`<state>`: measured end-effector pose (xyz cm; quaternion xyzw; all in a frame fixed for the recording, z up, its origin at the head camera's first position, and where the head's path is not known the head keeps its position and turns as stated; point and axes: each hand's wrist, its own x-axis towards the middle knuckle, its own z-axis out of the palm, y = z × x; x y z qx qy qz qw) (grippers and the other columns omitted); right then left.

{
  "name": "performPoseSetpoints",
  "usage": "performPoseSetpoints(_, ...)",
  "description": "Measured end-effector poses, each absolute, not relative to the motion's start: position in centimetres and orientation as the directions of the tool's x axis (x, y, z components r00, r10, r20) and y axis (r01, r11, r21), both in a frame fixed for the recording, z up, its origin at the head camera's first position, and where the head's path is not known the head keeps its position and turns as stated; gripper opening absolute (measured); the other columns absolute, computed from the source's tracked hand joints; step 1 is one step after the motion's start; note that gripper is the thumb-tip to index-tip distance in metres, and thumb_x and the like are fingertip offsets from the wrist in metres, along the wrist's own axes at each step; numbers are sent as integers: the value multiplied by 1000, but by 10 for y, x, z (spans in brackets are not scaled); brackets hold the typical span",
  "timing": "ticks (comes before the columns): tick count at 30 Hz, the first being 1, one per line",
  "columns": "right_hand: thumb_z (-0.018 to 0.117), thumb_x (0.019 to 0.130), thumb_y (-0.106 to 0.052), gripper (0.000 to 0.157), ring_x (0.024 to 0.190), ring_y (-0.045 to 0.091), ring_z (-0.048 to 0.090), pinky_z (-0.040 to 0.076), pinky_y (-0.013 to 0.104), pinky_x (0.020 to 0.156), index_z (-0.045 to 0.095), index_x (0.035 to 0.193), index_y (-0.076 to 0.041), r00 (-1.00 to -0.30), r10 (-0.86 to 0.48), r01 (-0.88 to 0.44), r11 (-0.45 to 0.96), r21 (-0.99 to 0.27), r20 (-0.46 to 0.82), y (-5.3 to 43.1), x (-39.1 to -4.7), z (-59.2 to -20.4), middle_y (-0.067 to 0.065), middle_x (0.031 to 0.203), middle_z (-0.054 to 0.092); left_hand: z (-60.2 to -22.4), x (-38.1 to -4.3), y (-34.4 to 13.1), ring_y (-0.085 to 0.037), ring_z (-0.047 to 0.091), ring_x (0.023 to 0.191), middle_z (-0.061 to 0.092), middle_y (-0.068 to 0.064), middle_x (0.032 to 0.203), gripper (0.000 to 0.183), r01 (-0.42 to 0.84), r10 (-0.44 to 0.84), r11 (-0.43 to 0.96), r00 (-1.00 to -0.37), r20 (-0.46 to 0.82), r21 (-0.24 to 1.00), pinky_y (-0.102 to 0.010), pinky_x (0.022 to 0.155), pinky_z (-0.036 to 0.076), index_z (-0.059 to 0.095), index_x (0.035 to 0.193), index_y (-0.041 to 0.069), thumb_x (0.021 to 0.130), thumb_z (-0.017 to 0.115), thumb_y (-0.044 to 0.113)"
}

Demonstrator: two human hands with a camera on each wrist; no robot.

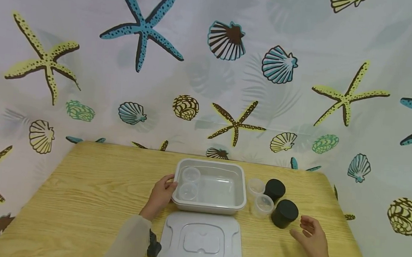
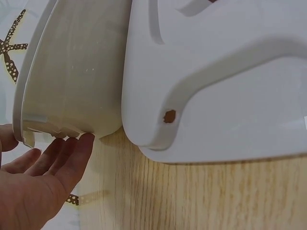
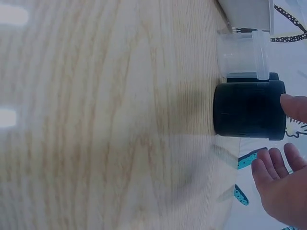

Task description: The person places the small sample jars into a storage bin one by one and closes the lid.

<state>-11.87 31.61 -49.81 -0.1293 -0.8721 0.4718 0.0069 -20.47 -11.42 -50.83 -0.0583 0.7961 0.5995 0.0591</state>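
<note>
A light grey rectangular plastic container [image 1: 222, 206] stands on the table, with two clear plastic cups [image 1: 189, 191] along its left inner side. My left hand [image 1: 162, 191] holds the container's left end; in the left wrist view its fingertips [image 2: 85, 140] touch the side below the rim and the thumb is up by the rim. To the right, my right hand [image 1: 311, 237] is beside the nearer black cylindrical jar [image 1: 285, 214], fingers relaxed and nothing in them. In the right wrist view the thumb overlaps the jar's top edge.
The container's grey lid [image 1: 201, 243] lies flat in front of it. Right of the container stand two more clear cups [image 1: 263, 206] and a second black jar [image 1: 275, 189], close together. A patterned cloth [image 1: 202, 76] hangs behind the wooden table [image 1: 89, 200].
</note>
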Motion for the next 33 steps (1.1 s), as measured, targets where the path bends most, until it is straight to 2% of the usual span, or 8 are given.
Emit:
performPoseSetpoints(9, 71, 85, -11, 60, 118, 34, 50, 46, 34, 97, 40, 133, 4, -969, 228, 200, 525, -827, -90, 315, -128, -499, 24, 131, 49, -510, -206, -114, -31, 62, 102, 54, -29, 129, 44, -172, -23, 275, -985, -172, 946, -33, 71, 56, 36, 144, 2, 102, 44, 15)
performPoseSetpoints(16, 73, 83, -12, 72, 120, 39, 46, 40, 49, 104, 31, 138, 7, -973, 199, 200, 487, -850, -115, 312, -136, -500, 28, 133, 42, -509, -206, -115, -32, 62, 103, 54, -28, 129, 44, -182, -28, 279, -983, -181, 943, -33, 71, 56, 37, 144, 4, 102, 44, 16)
performPoseSetpoints(33, 74, 82, -11, 82, 126, 42, 37, 35, 53, 106, 22, 143, 7, -976, 158, 209, 456, -865, -153, 305, -154, -501, 27, 142, 31, -510, -206, -115, -25, 64, 94, 58, -27, 125, 43, -180, -41, 271, -984, -176, 946, -30, 67, 55, 39, 143, 4, 102, 45, 15)
